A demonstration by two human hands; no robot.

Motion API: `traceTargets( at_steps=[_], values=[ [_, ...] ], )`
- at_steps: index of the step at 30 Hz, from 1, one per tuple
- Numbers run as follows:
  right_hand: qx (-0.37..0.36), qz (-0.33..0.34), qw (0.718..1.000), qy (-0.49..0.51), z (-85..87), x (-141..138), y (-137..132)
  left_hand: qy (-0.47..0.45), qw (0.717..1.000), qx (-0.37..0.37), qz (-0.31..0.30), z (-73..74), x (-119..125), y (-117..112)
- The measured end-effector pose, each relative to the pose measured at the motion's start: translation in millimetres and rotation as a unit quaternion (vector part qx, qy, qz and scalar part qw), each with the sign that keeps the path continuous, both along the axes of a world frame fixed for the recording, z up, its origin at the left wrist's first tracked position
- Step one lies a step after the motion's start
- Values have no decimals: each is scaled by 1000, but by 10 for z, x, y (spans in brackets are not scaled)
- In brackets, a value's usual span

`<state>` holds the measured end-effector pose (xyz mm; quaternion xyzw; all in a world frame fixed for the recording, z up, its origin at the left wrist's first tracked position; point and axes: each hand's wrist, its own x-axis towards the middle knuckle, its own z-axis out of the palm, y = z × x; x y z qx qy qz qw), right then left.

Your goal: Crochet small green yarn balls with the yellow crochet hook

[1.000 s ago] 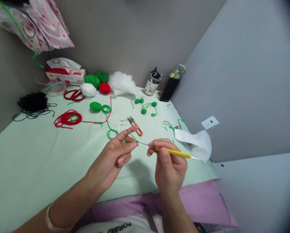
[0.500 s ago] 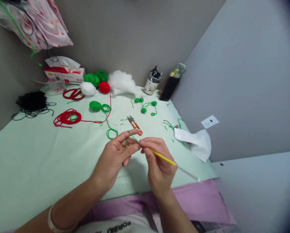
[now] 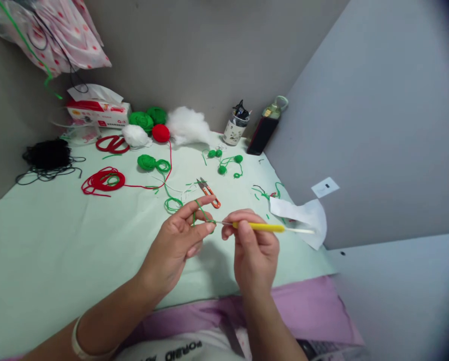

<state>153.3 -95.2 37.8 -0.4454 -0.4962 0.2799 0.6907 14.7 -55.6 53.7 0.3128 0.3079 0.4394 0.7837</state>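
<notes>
Green yarn runs over the raised index finger of my left hand, whose thumb and other fingers pinch a small green piece at their tips. My right hand is closed around the yellow handle of a crochet hook. The hook's thin metal shaft points left and meets the green yarn at my left fingertips; its exact tip is hard to make out. Just beyond my left index finger lie orange-handled thread snips. A loose coil of green yarn rests beside them.
Small green crocheted balls lie past the snips. Farther back are a green yarn ball, coiled red yarn, white stuffing, a pen cup and a bottle. White paper lies at the right, against the partition.
My right hand has shifted slightly right, away from my left fingertips, and the crochet hook has swung from slanted to nearly level. More of its metal shaft shows. My left hand stays almost still.
</notes>
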Motion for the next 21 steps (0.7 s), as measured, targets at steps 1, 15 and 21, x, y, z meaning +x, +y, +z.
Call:
traceTargets(
  at_steps=[1, 15, 21],
  values=[
    [5, -9, 999, -41, -17, -17, -8, 8, 1000, 5, 14, 5, 24, -21],
    [0, 4, 997, 82, -45, 69, 42, -49, 994, -72, -65, -38, -76, 54],
    [14, -27, 995, -92, -56, 1, -28, 15, 1000, -1, -1, -31, 24, -29]
  ],
)
